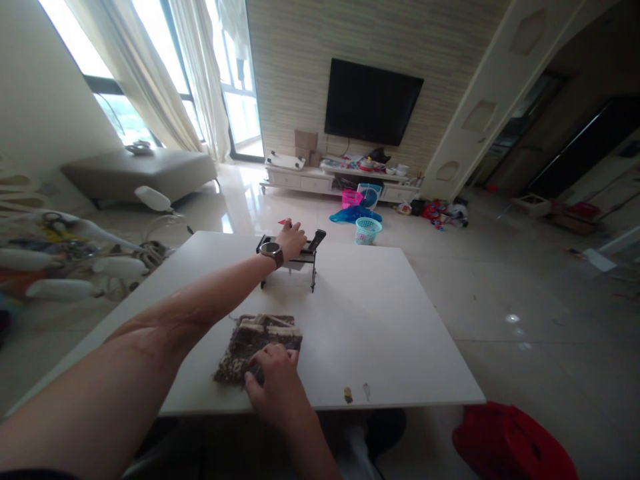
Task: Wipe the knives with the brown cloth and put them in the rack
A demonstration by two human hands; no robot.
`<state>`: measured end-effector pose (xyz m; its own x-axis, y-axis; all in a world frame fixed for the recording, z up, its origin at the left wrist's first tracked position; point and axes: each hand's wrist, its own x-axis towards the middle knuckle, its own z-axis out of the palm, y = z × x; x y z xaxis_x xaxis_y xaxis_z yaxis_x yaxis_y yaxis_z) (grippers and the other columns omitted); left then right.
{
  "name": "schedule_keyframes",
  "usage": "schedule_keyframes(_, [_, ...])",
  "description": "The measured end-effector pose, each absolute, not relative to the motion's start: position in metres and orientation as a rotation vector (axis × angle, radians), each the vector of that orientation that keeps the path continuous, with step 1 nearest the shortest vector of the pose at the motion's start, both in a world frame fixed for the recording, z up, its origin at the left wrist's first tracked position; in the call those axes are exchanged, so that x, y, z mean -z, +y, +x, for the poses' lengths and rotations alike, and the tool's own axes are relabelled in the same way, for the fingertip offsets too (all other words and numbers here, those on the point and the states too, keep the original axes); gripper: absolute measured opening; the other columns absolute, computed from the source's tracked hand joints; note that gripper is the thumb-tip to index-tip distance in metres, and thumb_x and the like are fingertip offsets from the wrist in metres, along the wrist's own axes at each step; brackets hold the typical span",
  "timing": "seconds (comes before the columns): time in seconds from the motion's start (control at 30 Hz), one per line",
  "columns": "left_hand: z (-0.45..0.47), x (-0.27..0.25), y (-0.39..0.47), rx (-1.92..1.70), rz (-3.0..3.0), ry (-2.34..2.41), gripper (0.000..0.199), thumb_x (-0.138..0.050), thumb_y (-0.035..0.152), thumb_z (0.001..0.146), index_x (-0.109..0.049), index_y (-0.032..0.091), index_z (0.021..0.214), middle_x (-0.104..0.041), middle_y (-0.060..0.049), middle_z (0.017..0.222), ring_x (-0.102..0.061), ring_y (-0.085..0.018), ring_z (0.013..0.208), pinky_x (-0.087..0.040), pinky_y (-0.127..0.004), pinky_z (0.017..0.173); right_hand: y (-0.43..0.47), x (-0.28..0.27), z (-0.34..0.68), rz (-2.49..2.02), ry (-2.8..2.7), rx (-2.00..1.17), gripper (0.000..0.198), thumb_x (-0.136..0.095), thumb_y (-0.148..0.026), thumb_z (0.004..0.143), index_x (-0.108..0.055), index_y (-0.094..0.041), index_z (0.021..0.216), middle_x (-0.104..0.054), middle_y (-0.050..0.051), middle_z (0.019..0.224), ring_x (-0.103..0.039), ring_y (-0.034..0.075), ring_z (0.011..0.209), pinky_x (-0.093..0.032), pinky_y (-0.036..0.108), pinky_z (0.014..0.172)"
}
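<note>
My left hand (pixel 291 241), with a watch (pixel 271 249) on the wrist, reaches to a small black metal rack (pixel 314 261) standing on the table's far half. Its fingers are curled over the rack's top, and a small red tip (pixel 281 222) shows beside them; what they grip is hidden. Nearer to me lies a brown and cream knitted piece (pixel 240 347), folded, with a pale strip across it. My right hand (pixel 276 373) rests on its near right part, with fingers and thumb bent around a dark rounded thing (pixel 257 373) too unclear to name.
The white table (pixel 380 320) carries a small yellowish item (pixel 348 394) and a small metal item (pixel 367 391) near its front edge. A red stool or seat (pixel 515 440) stands at the lower right. Beyond are a turquoise basket (pixel 368 231) and a lamp frame (pixel 125 267) on the left.
</note>
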<state>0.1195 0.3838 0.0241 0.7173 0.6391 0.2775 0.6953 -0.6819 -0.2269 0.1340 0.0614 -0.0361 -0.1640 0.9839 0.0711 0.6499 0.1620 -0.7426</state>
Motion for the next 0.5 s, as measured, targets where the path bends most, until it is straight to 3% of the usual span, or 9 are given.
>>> schedule_keyframes(0.2, [0.116,-0.026,0.388,0.410,-2.682,-1.084,0.025,-0.069,0.023,0.062,-0.075,0.018,0.087,-0.070,-0.016,0.108,-0.048,-0.038,0.119,-0.009,-0.059,0.116,0.062,0.036,0.134,-1.550,-1.898,-0.765,0.009,-0.065,-0.026,0.090,-0.065,-0.026,0.099,-0.068,0.002,0.106,-0.060,0.022,0.111,-0.037,0.043,0.101])
schedule_keyframes(0.33, [0.112,-0.034,0.391,0.548,-2.826,-1.371,0.037,-0.080,0.038,0.058,-0.071,0.018,0.088,-0.070,-0.014,0.098,-0.049,-0.039,0.115,-0.016,-0.060,0.111,0.062,0.037,0.133,-1.539,-1.899,-0.761,0.008,-0.064,-0.026,0.091,-0.065,-0.025,0.098,-0.069,0.002,0.106,-0.060,0.023,0.111,-0.036,0.044,0.101])
schedule_keyframes(0.4, [0.110,-0.038,0.390,0.646,-2.885,-1.438,0.038,-0.076,0.037,0.066,-0.069,0.019,0.098,-0.071,-0.011,0.093,-0.051,-0.037,0.113,-0.017,-0.059,0.110,0.062,0.037,0.133,-1.536,-1.895,-0.764,0.007,-0.064,-0.027,0.091,-0.065,-0.026,0.098,-0.069,0.003,0.106,-0.060,0.023,0.111,-0.037,0.043,0.100])
schedule_keyframes(0.5, [0.111,-0.044,0.379,0.766,-2.886,-1.361,0.048,-0.071,0.030,0.072,-0.063,0.022,0.119,-0.071,-0.011,0.109,-0.054,-0.034,0.115,-0.015,-0.057,0.112,0.062,0.038,0.132,-1.532,-1.889,-0.773,0.007,-0.064,-0.026,0.091,-0.065,-0.026,0.097,-0.069,0.002,0.106,-0.060,0.023,0.110,-0.037,0.044,0.100])
